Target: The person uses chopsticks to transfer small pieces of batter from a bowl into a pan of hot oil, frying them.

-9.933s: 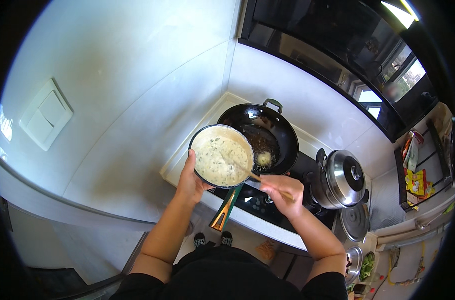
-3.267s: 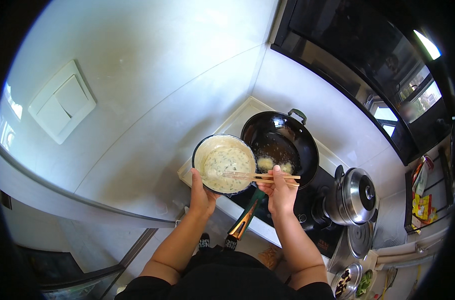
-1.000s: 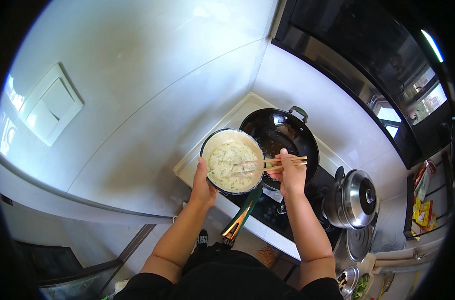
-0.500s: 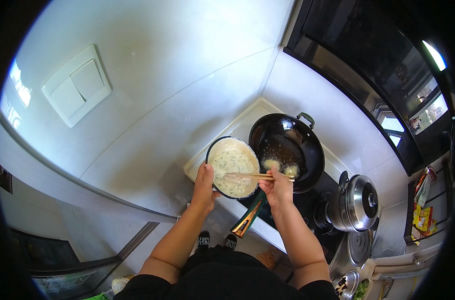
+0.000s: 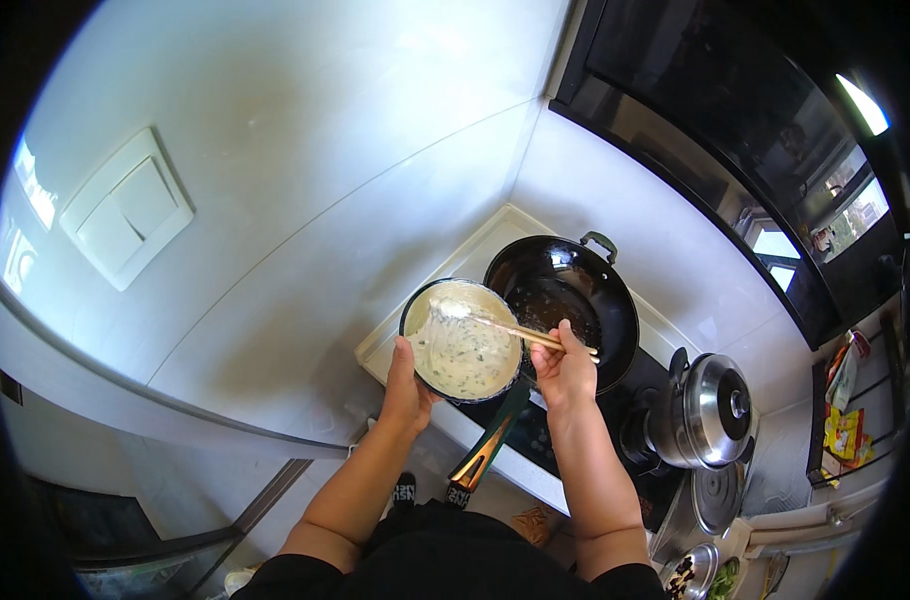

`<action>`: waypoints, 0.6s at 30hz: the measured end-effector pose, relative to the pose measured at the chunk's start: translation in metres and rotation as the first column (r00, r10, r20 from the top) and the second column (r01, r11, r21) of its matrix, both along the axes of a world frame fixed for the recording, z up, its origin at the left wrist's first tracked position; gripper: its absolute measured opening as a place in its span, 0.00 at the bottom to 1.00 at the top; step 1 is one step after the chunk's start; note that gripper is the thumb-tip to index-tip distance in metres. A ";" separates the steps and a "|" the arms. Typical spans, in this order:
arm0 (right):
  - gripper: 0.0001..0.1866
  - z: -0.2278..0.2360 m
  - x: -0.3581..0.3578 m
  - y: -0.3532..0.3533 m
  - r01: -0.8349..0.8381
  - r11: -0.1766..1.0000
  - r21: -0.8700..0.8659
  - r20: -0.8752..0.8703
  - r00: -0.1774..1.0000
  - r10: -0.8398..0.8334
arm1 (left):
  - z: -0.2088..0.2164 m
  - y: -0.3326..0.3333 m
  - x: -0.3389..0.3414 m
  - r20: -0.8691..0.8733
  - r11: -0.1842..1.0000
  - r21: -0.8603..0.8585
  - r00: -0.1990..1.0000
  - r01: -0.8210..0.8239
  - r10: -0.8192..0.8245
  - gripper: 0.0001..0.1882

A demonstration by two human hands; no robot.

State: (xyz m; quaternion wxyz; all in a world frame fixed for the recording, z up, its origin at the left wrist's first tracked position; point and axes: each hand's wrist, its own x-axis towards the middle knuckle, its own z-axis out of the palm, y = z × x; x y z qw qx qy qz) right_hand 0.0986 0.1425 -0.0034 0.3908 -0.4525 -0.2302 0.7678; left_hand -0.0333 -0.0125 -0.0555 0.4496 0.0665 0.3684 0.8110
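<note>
My left hand [image 5: 405, 396] grips a round bowl [image 5: 408, 316] by its near left side, thumb over the rim. Thick pale batter [image 5: 463, 352] flecked with green fills much of it. Wooden chopsticks [image 5: 520, 330] are pinched in my right hand [image 5: 566, 372], their tips in a whitish lump of batter at the bowl's far left. The bowl overlaps the left edge of a dark wok [image 5: 618, 300] with oil in its bottom. My right hand hides the wok's near part, so I cannot see the pieces there. The wok's green and copper-coloured handle [image 5: 489, 446] points toward me.
A lidded steel pot [image 5: 710, 410] stands right of the wok on the black cooktop [image 5: 535, 437]. Beyond it are a round lid [image 5: 720, 500] and a bowl of dark pieces [image 5: 691, 572]. A black range hood [image 5: 705, 130] overhangs the back right; a white wall [image 5: 305, 150] rises at left.
The chopstick tips have moved from the bowl's middle to its far left, gathering a white lump. Two pale pieces seen in the wok before are hidden now. The view has shifted slightly.
</note>
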 end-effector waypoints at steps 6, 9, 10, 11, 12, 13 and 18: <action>0.15 0.027 0.005 0.021 0.031 0.990 0.135 -0.039 0.999 -0.026 | 0.008 0.018 -0.001 0.037 1.000 -0.002 0.999 -0.010 0.010 0.37; 0.14 0.044 0.008 0.024 0.048 0.949 0.313 -0.042 0.998 -0.036 | 0.011 0.023 0.000 0.045 1.000 0.011 0.999 0.014 -0.014 0.37; 0.14 0.049 0.009 0.022 0.043 0.928 0.369 -0.038 0.999 -0.031 | 0.008 0.024 -0.001 0.048 0.999 0.014 0.998 0.032 -0.032 0.38; 0.14 0.053 0.009 0.020 0.036 0.905 0.424 -0.033 0.999 -0.024 | 0.007 0.025 -0.002 0.051 0.999 0.018 0.997 0.049 -0.049 0.38; 0.14 0.054 0.006 0.016 0.022 0.871 0.491 -0.007 1.000 -0.022 | 0.008 0.025 -0.001 0.053 0.999 -0.001 0.998 0.040 -0.040 0.38; 0.14 0.052 0.003 0.010 0.004 0.833 0.554 0.020 1.000 -0.019 | 0.012 0.025 0.000 0.055 0.999 -0.022 0.998 0.029 -0.028 0.38; 0.04 0.019 0.012 -0.018 -0.332 0.260 0.907 0.303 0.942 0.148 | 0.027 0.025 0.004 0.104 1.000 0.007 0.995 -0.009 0.008 0.38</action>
